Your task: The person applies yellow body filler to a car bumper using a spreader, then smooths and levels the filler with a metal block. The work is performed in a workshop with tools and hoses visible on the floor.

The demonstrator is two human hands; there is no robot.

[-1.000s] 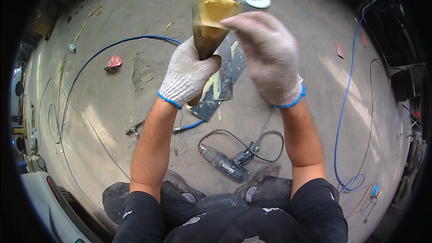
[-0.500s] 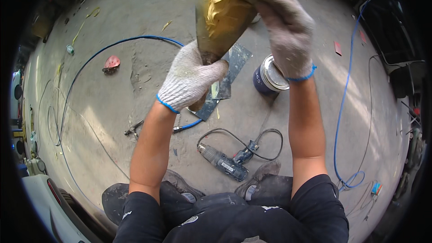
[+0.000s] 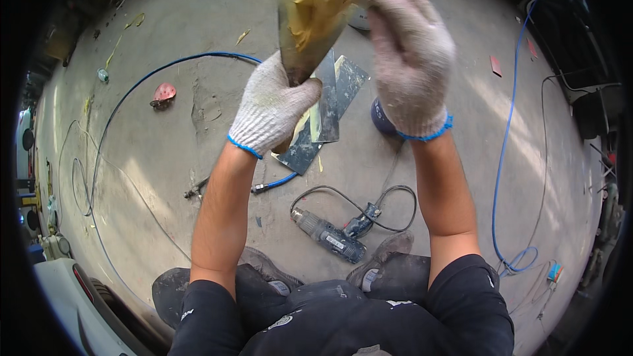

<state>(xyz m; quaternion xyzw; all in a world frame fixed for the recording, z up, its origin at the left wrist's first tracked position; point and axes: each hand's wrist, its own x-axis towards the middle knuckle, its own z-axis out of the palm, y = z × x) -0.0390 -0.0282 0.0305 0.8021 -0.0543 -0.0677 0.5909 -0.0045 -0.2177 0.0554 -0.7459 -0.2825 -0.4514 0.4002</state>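
Note:
My left hand (image 3: 273,105), in a white knit glove with a blue cuff, is closed around the handle of a wide putty knife (image 3: 297,46). The blade points up and away, with a thick smear of yellow-tan putty (image 3: 304,8) on its face. At the blade's far right corner are the bent fingers of my gloved right hand (image 3: 415,59). They are curled together, and whatever they may hold is hidden. Flat dark spreader plates (image 3: 347,86) lie on the floor beyond my left wrist. A dark blue can (image 3: 380,118) is mostly covered by my right hand.
A heat gun (image 3: 330,236) with a black cord lies before my feet. Another can (image 3: 359,20) stands beyond my right hand. Blue hoses (image 3: 148,79) curve across the concrete floor on both sides. A red piece (image 3: 164,92) lies at left, a pale car body part (image 3: 62,290) at lower left.
Both hands have shifted slightly left with the putty knife. My right hand has also come lower, covering more of the blue can; the far can has come into view.

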